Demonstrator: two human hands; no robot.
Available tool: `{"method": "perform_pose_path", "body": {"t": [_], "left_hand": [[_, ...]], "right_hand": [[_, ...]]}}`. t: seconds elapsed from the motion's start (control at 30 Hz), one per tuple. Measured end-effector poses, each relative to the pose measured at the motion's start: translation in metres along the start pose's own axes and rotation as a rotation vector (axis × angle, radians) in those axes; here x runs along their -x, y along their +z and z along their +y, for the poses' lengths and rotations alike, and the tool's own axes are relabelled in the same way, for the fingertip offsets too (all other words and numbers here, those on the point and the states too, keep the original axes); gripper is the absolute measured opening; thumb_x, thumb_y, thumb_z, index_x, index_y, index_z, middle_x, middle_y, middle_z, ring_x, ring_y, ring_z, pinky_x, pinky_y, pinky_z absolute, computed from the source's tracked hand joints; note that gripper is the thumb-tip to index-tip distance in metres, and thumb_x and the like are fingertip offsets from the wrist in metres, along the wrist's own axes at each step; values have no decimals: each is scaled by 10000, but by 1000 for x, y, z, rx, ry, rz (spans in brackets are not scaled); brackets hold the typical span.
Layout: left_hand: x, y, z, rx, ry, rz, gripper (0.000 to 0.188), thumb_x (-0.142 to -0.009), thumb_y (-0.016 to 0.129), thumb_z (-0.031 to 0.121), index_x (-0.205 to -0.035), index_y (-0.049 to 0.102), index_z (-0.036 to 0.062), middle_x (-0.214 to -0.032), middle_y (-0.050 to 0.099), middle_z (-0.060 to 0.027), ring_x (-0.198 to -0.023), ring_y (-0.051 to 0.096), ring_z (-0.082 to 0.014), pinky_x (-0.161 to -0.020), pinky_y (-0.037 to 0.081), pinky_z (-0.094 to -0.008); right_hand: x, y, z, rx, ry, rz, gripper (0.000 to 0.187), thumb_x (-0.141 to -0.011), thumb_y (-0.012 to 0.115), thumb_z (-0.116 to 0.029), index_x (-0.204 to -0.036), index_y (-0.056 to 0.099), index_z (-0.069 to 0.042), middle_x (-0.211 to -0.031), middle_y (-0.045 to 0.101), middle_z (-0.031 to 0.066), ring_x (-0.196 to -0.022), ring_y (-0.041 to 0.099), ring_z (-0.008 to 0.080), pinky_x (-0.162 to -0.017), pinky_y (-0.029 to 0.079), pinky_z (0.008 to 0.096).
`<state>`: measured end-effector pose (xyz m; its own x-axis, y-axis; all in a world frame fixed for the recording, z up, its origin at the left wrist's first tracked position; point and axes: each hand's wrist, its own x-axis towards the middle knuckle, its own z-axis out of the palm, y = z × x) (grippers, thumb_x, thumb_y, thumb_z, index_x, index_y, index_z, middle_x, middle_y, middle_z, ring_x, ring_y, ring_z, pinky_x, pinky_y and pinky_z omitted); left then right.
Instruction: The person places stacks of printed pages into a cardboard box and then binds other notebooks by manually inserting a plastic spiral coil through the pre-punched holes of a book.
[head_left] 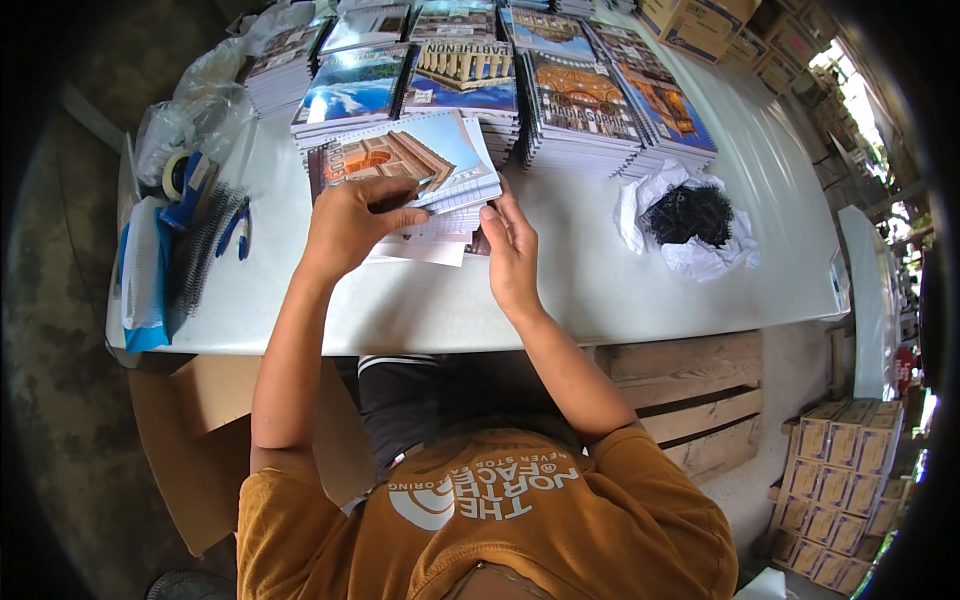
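Note:
A spiral notebook (400, 152) with a stone arch on its cover lies tilted in front of the stacks, its lower pages fanned apart. My left hand (350, 225) pinches its near edge, thumb and fingers closed on the pages. At the near right corner, my right hand (514, 250) grips the same notebook, fingers around the side and thumb on top. Loose-looking white sheets (425, 250) stick out beneath it. Right behind are piles of spiral notebooks, one with a columned temple cover (462, 75) and another with a domed interior cover (580, 95).
At left on the white table (580, 300) lie blue-handled cutters (235, 228), black spiral coils (205, 245), a tape dispenser (185, 190) and clear plastic bags (195, 115). Black wire scraps (690, 215) sit on crumpled paper at right. An open carton (215, 420) stands below.

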<state>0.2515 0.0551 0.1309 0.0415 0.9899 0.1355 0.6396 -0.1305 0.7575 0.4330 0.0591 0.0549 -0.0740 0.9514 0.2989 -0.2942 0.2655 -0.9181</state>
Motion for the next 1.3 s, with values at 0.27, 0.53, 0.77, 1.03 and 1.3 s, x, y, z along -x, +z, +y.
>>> {"method": "perform_pose_path", "body": {"t": [0.27, 0.53, 0.77, 1.03, 1.3], "left_hand": [[3, 10, -3, -234, 122, 164, 312, -781, 705, 170, -1029, 652, -12, -845, 691, -117, -746, 654, -150, -705, 506, -262], [4, 15, -16, -54, 155, 186, 350, -778, 713, 207, -1047, 645, -8, -885, 685, -123, -760, 649, -165, -712, 506, -280], [-8, 8, 2, -530, 238, 286, 230, -812, 635, 234, -964, 642, 61, -828, 634, -123, -705, 606, -327, -600, 479, -389], [61, -6, 42, 795, 286, 943, 221, -949, 481, 176, -1067, 525, -6, -974, 589, -69, -850, 556, -142, -750, 439, -258], [119, 28, -28, 1078, -21, 663, 619, -732, 575, -1, -1305, 343, 17, -1286, 414, -111, -1192, 411, -232, -1021, 302, -369]], "right_hand": [[-3, -18, 17, 608, -299, 146, 398, -898, 548, -201, -1236, 522, 7, -1128, 600, 131, -1052, 531, 213, -862, 402, 315], [-40, -25, -41, 284, 42, -226, 470, -920, 435, -312, -1217, 521, 40, -1236, 530, 191, -1167, 480, 292, -1004, 324, 365], [-32, 4, -48, 39, 120, -336, 590, -925, 428, -320, -1397, 271, -3, -1403, 367, 171, -1305, 340, 242, -1058, 254, 349], [-3, 25, -44, 167, -302, -318, 792, -791, 682, -338, -1372, 259, -6, -1334, 416, 195, -1305, 311, 281, -1100, 131, 388], [35, -4, -47, -441, 53, -1, 615, -755, 683, 20, -1251, 322, -31, -1036, 564, 79, -949, 579, 155, -824, 483, 282]]}}
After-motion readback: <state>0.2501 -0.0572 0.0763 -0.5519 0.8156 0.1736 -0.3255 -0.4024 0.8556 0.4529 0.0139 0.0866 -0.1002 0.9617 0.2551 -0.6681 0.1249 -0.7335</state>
